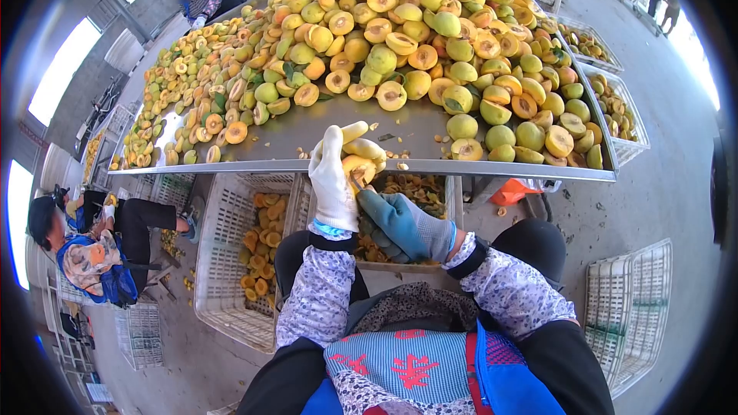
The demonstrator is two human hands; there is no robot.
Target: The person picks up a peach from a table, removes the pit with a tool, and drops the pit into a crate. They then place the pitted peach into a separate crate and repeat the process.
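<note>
Fruit-heaped metal table (284, 124), crate (211, 261) of fruit halves, left hand (338, 180) holding fruit (359, 170)

Item one: stone fruit (360, 167), cut open, flesh yellow-orange, exposed flesh partly visible; remainder covered by gloved fingers. Held raised in the left hand (334, 180), at the picture's centre, in front of the near rim of the metal table (307, 164). Exact tilt cannot be determined.

Item two: slender tool (355, 184), dark where visible, gripped in the right hand (407, 224). Its visible end meets the fruit at about the 6 o'clock side, angled toward 11 o'clock. Handle and full shape are concealed by the glove; tool type cannot be confirmed.
</note>
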